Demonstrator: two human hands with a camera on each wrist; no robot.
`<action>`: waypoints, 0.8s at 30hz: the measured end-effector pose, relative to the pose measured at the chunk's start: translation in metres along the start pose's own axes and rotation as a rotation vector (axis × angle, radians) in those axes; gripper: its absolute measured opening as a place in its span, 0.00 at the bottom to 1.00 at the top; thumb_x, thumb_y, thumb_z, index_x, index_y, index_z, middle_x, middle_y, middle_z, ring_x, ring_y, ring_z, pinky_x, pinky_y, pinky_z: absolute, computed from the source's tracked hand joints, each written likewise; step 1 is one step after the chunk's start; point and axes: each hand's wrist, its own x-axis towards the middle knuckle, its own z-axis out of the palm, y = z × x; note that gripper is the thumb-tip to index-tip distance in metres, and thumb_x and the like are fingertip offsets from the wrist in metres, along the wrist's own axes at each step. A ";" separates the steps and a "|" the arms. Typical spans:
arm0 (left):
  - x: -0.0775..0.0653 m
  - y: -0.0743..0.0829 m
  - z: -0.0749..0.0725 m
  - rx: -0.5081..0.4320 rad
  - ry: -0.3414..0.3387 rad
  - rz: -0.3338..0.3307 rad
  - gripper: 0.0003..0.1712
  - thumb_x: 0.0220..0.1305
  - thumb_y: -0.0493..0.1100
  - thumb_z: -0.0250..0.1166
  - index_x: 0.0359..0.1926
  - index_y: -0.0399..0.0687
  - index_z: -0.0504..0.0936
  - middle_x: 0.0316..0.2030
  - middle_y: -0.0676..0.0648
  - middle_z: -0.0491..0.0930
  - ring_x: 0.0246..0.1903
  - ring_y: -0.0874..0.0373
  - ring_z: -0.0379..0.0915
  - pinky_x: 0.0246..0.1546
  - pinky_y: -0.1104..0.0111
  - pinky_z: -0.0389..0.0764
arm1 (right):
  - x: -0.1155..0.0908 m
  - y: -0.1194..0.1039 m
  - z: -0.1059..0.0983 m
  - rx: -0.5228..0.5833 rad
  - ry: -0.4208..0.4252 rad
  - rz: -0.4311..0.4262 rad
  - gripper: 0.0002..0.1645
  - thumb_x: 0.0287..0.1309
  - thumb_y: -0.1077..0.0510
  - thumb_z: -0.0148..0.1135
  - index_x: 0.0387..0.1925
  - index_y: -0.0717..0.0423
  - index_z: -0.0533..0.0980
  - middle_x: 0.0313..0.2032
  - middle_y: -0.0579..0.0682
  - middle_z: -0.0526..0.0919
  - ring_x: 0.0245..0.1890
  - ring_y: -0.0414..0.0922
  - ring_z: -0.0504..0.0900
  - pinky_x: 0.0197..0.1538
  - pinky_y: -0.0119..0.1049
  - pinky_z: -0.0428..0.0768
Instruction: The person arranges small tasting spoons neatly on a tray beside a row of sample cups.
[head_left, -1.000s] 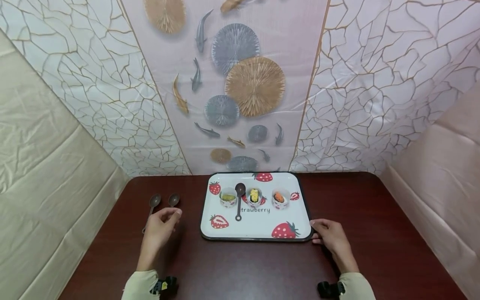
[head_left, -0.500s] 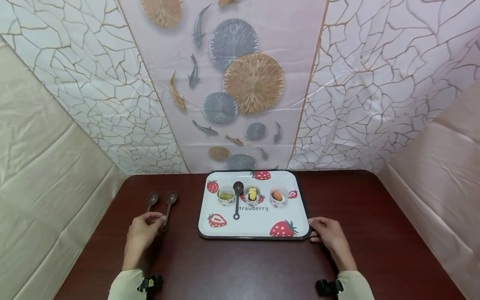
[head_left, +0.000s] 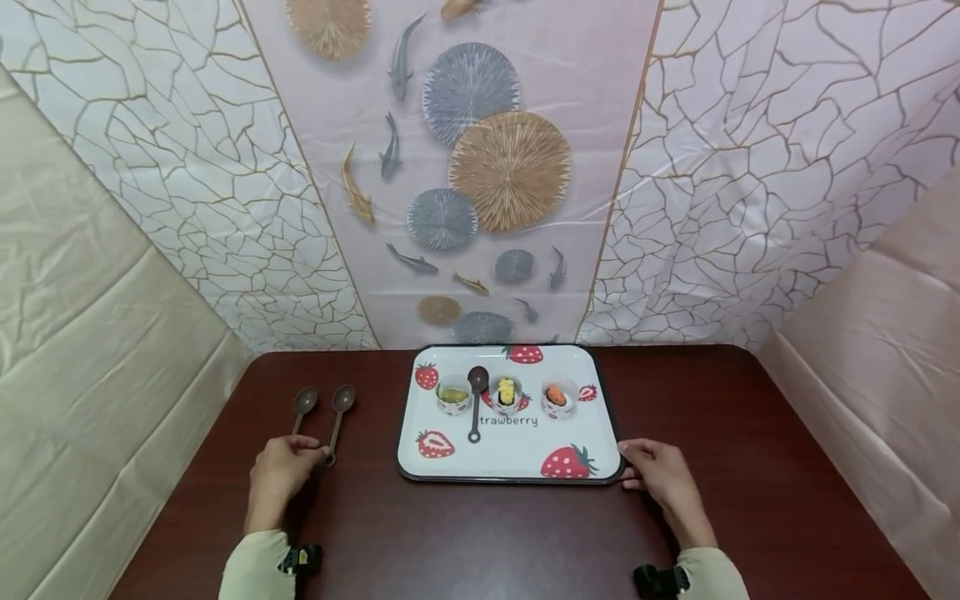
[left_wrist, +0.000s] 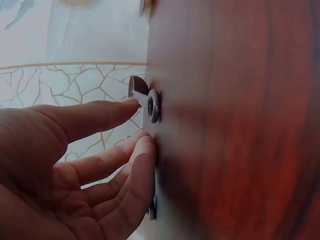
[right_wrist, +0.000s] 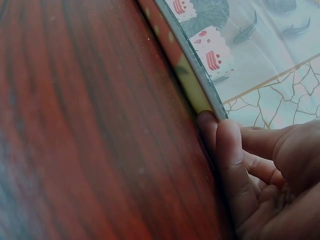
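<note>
In the head view, my left hand (head_left: 277, 477) is low at the handle ends of two brown spoons, the left spoon (head_left: 304, 401) and the right spoon (head_left: 342, 399). The left wrist view has the thumb at the right spoon's ringed handle end (left_wrist: 154, 106), apart from the other fingers. Those fingers are near the left spoon's ring (left_wrist: 151, 208), partly hidden behind them. My right hand (head_left: 663, 479) grips the near right corner of a white strawberry-print tray (head_left: 491, 462). Seen from the right wrist, thumb and fingers pinch the tray's rim (right_wrist: 202, 80).
On the tray stand three small printed cups, a left one with green food (head_left: 453, 397), a middle one with yellow food (head_left: 507, 392) and a right one with orange food (head_left: 557, 394). A third brown spoon (head_left: 477, 404) lies between the left two. Behind the dark red table (head_left: 480, 533) hangs patterned cloth (head_left: 480, 275).
My left hand has moved left and slightly nearer the front, uncovering the right spoon's handle and covering the left spoon's lower handle. My right hand has stayed at the tray's corner.
</note>
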 end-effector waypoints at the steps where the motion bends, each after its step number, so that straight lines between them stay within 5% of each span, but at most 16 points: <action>1: 0.001 0.001 0.000 0.010 -0.002 0.002 0.17 0.66 0.51 0.73 0.44 0.41 0.90 0.39 0.41 0.89 0.39 0.43 0.82 0.48 0.44 0.76 | 0.000 0.000 0.000 0.002 -0.001 0.001 0.23 0.79 0.61 0.56 0.63 0.78 0.73 0.35 0.51 0.86 0.28 0.41 0.83 0.33 0.36 0.88; 8: 0.002 0.004 0.002 0.051 -0.029 0.016 0.16 0.67 0.49 0.74 0.41 0.39 0.87 0.36 0.41 0.87 0.34 0.45 0.80 0.46 0.43 0.76 | 0.000 0.003 -0.001 0.020 -0.004 -0.011 0.23 0.79 0.61 0.57 0.63 0.78 0.74 0.37 0.52 0.87 0.28 0.41 0.84 0.33 0.36 0.88; 16: 0.001 0.001 0.004 0.052 -0.078 0.015 0.14 0.72 0.50 0.70 0.36 0.44 0.88 0.33 0.44 0.84 0.29 0.51 0.76 0.32 0.58 0.73 | 0.002 0.004 -0.001 0.012 -0.003 -0.010 0.23 0.78 0.61 0.58 0.62 0.78 0.75 0.38 0.52 0.88 0.28 0.42 0.84 0.33 0.37 0.88; 24: 0.000 0.007 0.003 0.074 -0.098 0.004 0.14 0.70 0.51 0.72 0.34 0.45 0.88 0.31 0.45 0.84 0.30 0.50 0.76 0.37 0.54 0.75 | 0.001 0.003 -0.002 0.015 -0.001 -0.010 0.23 0.79 0.61 0.57 0.62 0.77 0.75 0.37 0.52 0.87 0.28 0.42 0.84 0.33 0.37 0.88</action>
